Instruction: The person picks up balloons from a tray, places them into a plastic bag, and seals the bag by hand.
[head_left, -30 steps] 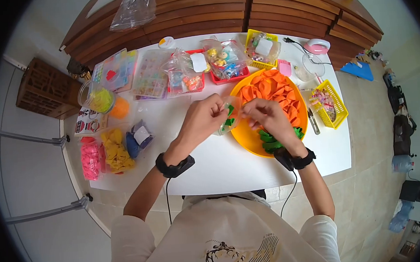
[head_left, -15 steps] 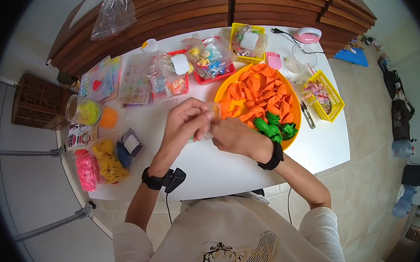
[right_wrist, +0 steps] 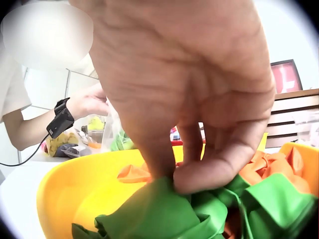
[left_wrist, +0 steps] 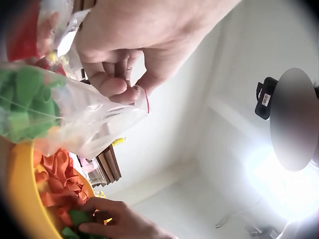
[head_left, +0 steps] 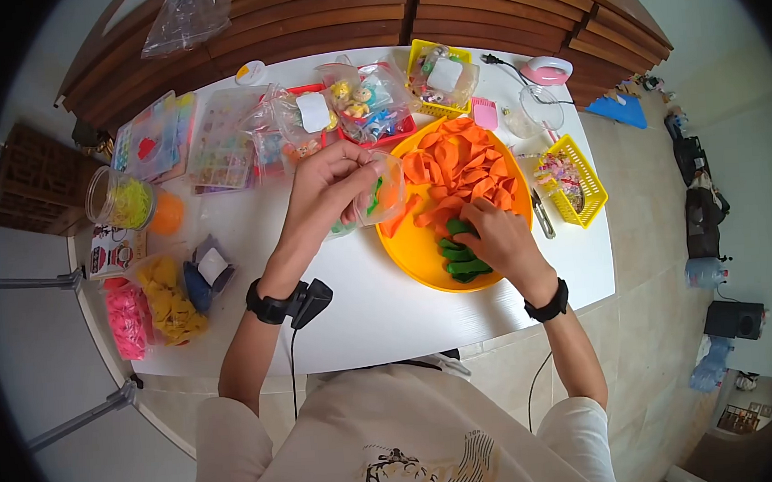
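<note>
Green balloons show through the clear plastic bag [left_wrist: 99, 119] that my left hand [head_left: 318, 192] pinches by its top edge, left of the round yellow tray [head_left: 405, 262]. At the tray's near side, my right hand [head_left: 510, 248] pinches a green balloon [right_wrist: 154, 209] between thumb and fingers. More green balloons [head_left: 461, 263] lie around those fingertips, and orange balloons [head_left: 465, 159] are piled behind them. In the right wrist view the right hand [right_wrist: 184, 74] covers part of the pile.
Bags of pink [head_left: 128, 317] and yellow balloons [head_left: 171, 301] lie at the left, near a jar [head_left: 124, 201]. Red and yellow baskets stand along the back. Right of the tray are a metal tool [head_left: 542, 215] and a yellow basket [head_left: 590, 182].
My right hand has moved from beside my left hand and the bag to the green balloons in the tray. My left hand still pinches the bag. The head view has shifted.
</note>
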`<state>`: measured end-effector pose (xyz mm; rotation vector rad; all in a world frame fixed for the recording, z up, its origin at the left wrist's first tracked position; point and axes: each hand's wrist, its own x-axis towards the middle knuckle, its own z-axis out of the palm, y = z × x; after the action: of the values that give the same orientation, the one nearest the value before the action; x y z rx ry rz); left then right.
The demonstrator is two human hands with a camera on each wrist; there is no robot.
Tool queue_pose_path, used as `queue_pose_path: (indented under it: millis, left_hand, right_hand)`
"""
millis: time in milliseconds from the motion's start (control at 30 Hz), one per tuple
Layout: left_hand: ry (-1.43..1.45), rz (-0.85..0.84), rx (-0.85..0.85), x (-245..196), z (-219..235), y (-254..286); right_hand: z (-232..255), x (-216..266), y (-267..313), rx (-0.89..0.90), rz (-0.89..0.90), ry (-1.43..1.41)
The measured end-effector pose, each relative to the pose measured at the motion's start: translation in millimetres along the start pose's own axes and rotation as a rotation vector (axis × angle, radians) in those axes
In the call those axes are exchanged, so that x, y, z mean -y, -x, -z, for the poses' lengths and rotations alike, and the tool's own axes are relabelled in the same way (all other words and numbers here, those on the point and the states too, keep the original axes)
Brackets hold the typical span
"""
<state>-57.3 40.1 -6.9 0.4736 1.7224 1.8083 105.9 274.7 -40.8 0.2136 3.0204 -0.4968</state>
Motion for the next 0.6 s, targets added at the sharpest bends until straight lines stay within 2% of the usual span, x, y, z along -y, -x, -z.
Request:
queue_pose_path:
  millis: [100,167,200,300,467,533,600]
  left_hand:
    - [-0.025,0.006,0.006,0,1,-5]
    - [-0.032,-0.019,0.105,1,5,-10]
    - [-0.034,-0.018,0.097,1,6,-13]
    - [-0.054,-0.044,0.251,1,5,-27]
    - [-0.117,-0.022,0.322,-8,9,-44]
    - [-0.112,-0.032,0.34,-3,10,-49]
    - [-0.064,-0.024,0.341,0,8,-51]
  right_hand:
    - [1,-4,-3,-0.012,0.005,-0.019]
    - [16,0,-7,-0.12,0.031,-0.187]
    - [22,6,-10,-0.118,0.038,-0.191]
    - [36,13,-19,-0.315,0.099,-0.232]
    - [42,20,-35,-0.356,0.056,-0.319]
    - [46,33,-39,-0.227,-0.256,-0.777]
    - [42,32,-44,-0.228,-0.244,-0.833]
